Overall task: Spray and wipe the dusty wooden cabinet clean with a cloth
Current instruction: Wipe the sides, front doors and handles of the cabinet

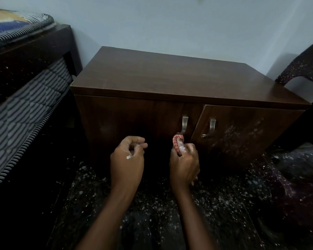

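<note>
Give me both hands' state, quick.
Left hand: closed, fingers curled, holding nothing visible.
Right hand: closed on the cloth.

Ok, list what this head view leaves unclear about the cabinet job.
Head view only.
Red patterned cloth: mostly hidden inside the right hand.
Dark brown wooden cabinet: left door too shadowed to judge dust.
Dark speckled chair: cut off by right edge.

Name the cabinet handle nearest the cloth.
The left door's handle: the pink cloth in the right hand sits just under its lower end; the right door's handle lies farther off.
</note>
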The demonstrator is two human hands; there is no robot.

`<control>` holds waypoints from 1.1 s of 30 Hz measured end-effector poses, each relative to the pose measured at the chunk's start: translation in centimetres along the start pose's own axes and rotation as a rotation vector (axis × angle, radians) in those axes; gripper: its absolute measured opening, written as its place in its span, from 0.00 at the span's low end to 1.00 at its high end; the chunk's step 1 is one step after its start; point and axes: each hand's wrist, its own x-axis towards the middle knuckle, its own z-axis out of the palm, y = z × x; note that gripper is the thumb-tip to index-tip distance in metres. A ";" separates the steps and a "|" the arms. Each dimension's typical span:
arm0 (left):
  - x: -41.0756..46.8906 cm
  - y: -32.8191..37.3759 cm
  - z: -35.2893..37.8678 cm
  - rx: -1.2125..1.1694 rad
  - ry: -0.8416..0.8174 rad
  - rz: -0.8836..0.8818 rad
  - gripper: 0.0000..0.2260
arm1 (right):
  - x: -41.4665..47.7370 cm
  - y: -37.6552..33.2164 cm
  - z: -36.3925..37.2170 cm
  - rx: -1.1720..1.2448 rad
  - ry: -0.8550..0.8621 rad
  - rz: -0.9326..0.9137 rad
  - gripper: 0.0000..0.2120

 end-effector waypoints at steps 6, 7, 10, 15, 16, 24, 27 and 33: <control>0.0 -0.4 0.5 0.023 0.002 0.020 0.10 | 1.6 1.1 -0.8 -0.155 -0.279 0.062 0.08; 0.0 -0.5 0.7 0.036 0.003 0.028 0.10 | 2.1 1.3 -1.1 -0.153 -0.322 0.114 0.09; -0.3 -0.1 1.5 0.098 -0.034 0.087 0.09 | 3.5 1.6 -3.8 -0.087 -0.325 0.223 0.10; -0.5 2.5 3.3 0.351 -0.103 0.464 0.09 | 6.8 1.4 -9.5 0.123 -0.242 0.397 0.10; -0.2 3.6 4.0 0.430 -0.096 0.573 0.09 | 7.8 1.5 -10.4 0.141 -0.211 0.415 0.10; 4.8 12.3 10.1 0.891 -0.239 0.969 0.15 | 14.1 5.6 -15.5 0.480 0.153 0.700 0.14; 6.3 12.8 11.1 1.070 -0.344 0.961 0.17 | 15.6 7.2 -15.5 0.609 0.256 0.796 0.13; 6.2 11.3 12.3 1.056 -0.231 1.010 0.13 | 20.0 8.4 -17.2 0.656 0.360 0.698 0.17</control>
